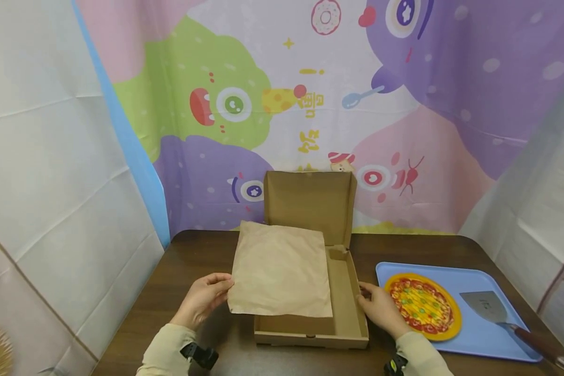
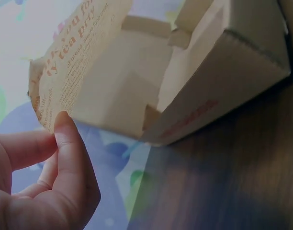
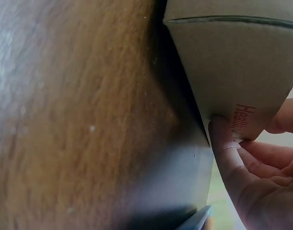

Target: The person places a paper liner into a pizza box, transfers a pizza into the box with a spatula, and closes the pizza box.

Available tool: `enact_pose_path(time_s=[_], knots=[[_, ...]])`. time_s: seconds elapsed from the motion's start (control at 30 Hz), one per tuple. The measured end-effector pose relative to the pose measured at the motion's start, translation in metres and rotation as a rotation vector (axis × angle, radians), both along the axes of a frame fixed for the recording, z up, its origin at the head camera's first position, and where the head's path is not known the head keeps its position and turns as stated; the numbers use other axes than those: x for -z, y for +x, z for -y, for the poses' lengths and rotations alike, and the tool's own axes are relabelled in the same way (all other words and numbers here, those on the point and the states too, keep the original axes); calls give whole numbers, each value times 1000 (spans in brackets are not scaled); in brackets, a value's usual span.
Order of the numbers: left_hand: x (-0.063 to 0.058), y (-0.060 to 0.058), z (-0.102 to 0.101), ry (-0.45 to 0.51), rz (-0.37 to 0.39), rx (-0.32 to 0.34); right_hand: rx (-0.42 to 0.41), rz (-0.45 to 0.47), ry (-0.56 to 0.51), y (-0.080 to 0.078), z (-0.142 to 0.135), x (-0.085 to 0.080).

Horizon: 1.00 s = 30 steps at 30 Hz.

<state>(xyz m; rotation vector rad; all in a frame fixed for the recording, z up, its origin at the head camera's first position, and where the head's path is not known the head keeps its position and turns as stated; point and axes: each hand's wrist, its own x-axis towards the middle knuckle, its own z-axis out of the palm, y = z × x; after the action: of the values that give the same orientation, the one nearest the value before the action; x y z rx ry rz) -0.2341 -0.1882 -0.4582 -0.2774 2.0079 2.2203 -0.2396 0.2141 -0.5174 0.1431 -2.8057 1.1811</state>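
At the middle of the bench [image 1: 192, 253], a cardboard pizza box [image 1: 312, 342] sits with its lid [image 1: 308, 206] raised at the far side. A sheet of brown paper [image 1: 282, 271] is held over the left part of the box, leaving the right part of its interior visible. Left hand [image 1: 204, 298]: grip closed at the fingertips, thumb and finger pinching the paper near its near left corner. Right hand [image 1: 383, 308]: grip narrowed to the wall thickness, pinching the right wall of the box. Lettering shows on the paper in the left wrist view. Right of the box, a blue tray [image 1: 479, 337] carries a round pizza [image 1: 420, 307] and a metal pizza server [image 1: 485, 305], its handle extending past the tray edge.
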Motion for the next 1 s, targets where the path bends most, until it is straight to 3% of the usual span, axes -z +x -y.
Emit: enact_pose_path(time_s=[0.43,1.0], knots=[[15,-2,-36,-73,0,38,-2,-15,10,3,2,-5],[26,-5,-62,-132,-38,55,-8,-4,-8,4,2,-4]])
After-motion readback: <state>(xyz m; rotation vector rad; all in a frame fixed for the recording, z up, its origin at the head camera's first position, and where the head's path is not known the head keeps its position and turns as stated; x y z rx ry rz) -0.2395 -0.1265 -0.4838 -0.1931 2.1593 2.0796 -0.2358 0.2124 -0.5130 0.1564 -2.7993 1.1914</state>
